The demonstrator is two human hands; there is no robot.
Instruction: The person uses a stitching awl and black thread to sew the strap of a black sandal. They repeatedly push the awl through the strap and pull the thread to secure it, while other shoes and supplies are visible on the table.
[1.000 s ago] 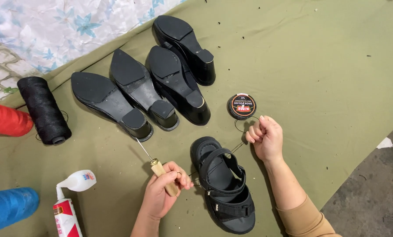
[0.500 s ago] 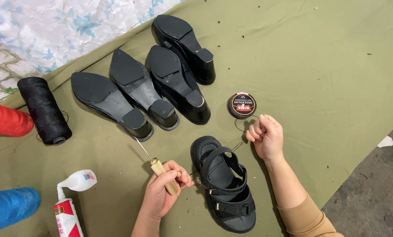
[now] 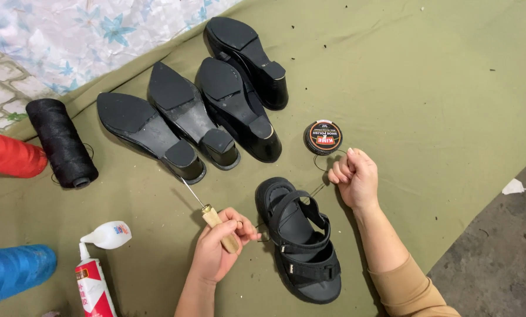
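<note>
On green cloth [image 3: 427, 76], closed polish tin [image 3: 323, 137] beside right hand [image 3: 352, 179].

An olive-green cloth [image 3: 439, 88] is covering the floor, with bare grey floor [image 3: 503, 246] showing at four o'clock. Four black heeled shoes [image 3: 216, 117] are lying at twelve o'clock, a round tin [image 3: 323, 137] and black sandal [image 3: 301, 240] near centre. Thread spools [image 3: 60, 142] and a glue bottle [image 3: 93, 282] are lying at nine and seven o'clock.

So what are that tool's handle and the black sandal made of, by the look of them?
The awl handle in the left hand looks like pale, unvarnished wood, with a thin metal spike. The sandal looks like matte black synthetic or rubber, with dull straps; it could be leather.
</note>
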